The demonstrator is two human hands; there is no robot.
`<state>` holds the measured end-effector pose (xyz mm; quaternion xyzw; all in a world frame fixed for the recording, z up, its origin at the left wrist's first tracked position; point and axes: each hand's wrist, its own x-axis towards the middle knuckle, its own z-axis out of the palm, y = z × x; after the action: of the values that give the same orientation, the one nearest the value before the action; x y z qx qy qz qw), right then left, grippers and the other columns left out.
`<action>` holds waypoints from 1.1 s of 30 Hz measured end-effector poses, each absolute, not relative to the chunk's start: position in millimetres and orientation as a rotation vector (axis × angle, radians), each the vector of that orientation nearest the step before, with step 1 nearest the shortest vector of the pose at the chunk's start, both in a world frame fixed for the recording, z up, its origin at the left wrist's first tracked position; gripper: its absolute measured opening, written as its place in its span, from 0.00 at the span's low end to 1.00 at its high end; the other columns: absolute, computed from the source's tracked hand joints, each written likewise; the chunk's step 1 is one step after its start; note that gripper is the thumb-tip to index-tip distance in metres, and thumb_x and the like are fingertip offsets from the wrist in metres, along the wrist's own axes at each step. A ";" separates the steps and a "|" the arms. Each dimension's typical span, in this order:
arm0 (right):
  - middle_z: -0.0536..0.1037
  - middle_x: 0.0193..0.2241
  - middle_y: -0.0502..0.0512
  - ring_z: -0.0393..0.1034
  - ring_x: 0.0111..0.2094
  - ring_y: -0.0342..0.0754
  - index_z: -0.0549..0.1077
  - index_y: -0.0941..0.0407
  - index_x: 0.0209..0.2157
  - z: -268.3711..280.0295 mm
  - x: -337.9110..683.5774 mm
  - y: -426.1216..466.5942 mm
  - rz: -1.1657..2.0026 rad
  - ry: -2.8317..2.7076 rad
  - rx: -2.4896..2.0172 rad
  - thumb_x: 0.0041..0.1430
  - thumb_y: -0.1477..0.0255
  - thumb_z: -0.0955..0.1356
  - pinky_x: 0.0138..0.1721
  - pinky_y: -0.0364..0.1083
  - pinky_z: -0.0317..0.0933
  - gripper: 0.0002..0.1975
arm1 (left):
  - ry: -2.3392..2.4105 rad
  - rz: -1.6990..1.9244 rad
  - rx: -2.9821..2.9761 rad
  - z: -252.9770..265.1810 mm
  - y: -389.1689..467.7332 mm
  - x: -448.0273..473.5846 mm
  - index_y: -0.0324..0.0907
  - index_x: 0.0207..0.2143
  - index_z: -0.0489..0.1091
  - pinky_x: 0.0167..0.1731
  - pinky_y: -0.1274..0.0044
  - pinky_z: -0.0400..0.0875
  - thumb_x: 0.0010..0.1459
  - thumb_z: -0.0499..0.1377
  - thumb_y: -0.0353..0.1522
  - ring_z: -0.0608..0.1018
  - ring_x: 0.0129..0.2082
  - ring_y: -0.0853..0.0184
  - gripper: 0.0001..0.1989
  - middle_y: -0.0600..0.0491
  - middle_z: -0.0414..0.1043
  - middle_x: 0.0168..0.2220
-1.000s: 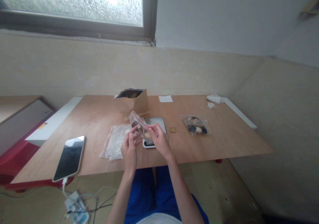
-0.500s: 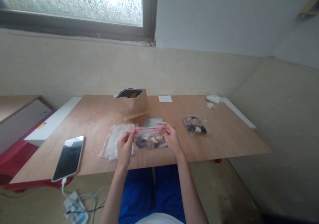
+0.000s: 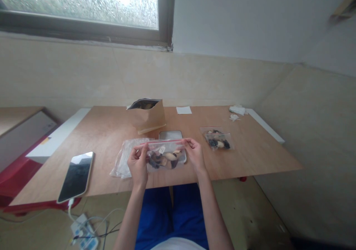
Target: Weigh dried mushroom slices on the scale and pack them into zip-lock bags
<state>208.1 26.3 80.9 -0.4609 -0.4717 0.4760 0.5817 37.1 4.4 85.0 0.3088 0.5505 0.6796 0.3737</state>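
Between my hands is a clear zip-lock bag (image 3: 167, 160) with a red seal strip, holding dark and pale dried pieces and a small white label. My left hand (image 3: 138, 163) pinches its top left corner. At the top right corner, my right hand (image 3: 194, 153) pinches the strip. Behind the bag, a flat light-coloured device (image 3: 170, 134) is partly covered. A pile of empty clear plastic bags (image 3: 122, 160) lies beside my left hand. Two filled zip-lock bags (image 3: 219, 142) overlap on the right. Farther back stands an open brown paper pouch (image 3: 147, 118) with brownish contents.
A phone (image 3: 76, 176) with a charging cable lies at the left of the wooden table (image 3: 250, 153). White paper (image 3: 184, 110) rests near the wall, and crumpled white scraps (image 3: 237, 111) lie at the back right. A power strip (image 3: 84, 231) with cables is on the floor.
The right hand has shifted slightly right along the strip, and its raised fingers have curled in. The bag is now stretched flatter and its contents show more clearly.
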 end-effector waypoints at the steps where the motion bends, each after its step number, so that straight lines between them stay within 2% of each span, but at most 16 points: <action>1: 0.80 0.32 0.59 0.75 0.25 0.49 0.71 0.57 0.30 80.8 207.9 26.1 1.108 -1.113 -1.089 0.52 0.54 0.66 0.30 0.46 0.68 0.19 | 1.412 1.754 0.777 85.0 4.5 37.7 0.40 0.26 0.67 0.17 0.84 0.60 0.45 0.62 0.44 0.70 0.18 0.74 0.16 0.56 0.71 0.21; 6: 0.79 0.31 0.58 0.75 0.26 0.49 0.73 0.57 0.30 81.7 206.4 23.6 1.019 -1.149 -1.119 0.56 0.53 0.62 0.31 0.47 0.68 0.21 | 1.417 1.770 0.801 84.5 4.6 37.3 0.39 0.28 0.69 0.18 0.83 0.61 0.49 0.58 0.47 0.71 0.19 0.73 0.19 0.55 0.71 0.22; 11: 0.78 0.27 0.56 0.74 0.27 0.49 0.70 0.57 0.31 78.5 204.2 21.8 0.825 -1.120 -1.206 0.58 0.55 0.61 0.32 0.46 0.66 0.19 | 1.414 1.759 0.944 88.1 2.1 37.9 0.40 0.28 0.70 0.28 0.80 0.69 0.51 0.58 0.44 0.76 0.29 0.68 0.16 0.53 0.74 0.27; 14: 0.77 0.26 0.55 0.73 0.28 0.48 0.69 0.56 0.31 75.9 202.8 21.2 0.728 -1.126 -1.245 0.59 0.55 0.59 0.33 0.46 0.65 0.19 | 1.457 1.777 0.977 88.5 1.3 39.2 0.40 0.27 0.70 0.31 0.78 0.70 0.51 0.58 0.44 0.76 0.29 0.67 0.15 0.54 0.73 0.27; 24: 0.77 0.25 0.53 0.72 0.28 0.46 0.68 0.55 0.30 85.9 200.1 15.3 0.655 -1.161 -1.202 0.61 0.58 0.59 0.35 0.44 0.64 0.17 | 1.529 1.927 1.035 90.1 -0.7 43.0 0.40 0.25 0.69 0.28 0.81 0.66 0.52 0.57 0.41 0.70 0.25 0.72 0.13 0.56 0.69 0.23; 29: 0.76 0.23 0.52 0.72 0.27 0.46 0.68 0.55 0.28 85.8 198.1 15.5 0.765 -1.156 -1.134 0.61 0.57 0.59 0.33 0.44 0.64 0.18 | 1.517 1.938 0.913 90.2 0.6 44.5 0.40 0.26 0.69 0.24 0.82 0.64 0.51 0.58 0.44 0.69 0.24 0.73 0.15 0.56 0.68 0.23; 33: 0.78 0.26 0.53 0.73 0.30 0.47 0.70 0.55 0.31 86.6 196.9 14.6 0.842 -1.186 -1.119 0.58 0.57 0.62 0.32 0.44 0.64 0.16 | 1.434 1.886 0.846 86.5 3.1 46.2 0.40 0.28 0.68 0.21 0.83 0.61 0.51 0.57 0.46 0.67 0.21 0.74 0.17 0.57 0.67 0.23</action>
<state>196.9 14.6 86.6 -0.4843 -0.5131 0.3644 0.6078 46.2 3.1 86.5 0.3199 0.5424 0.7133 0.3077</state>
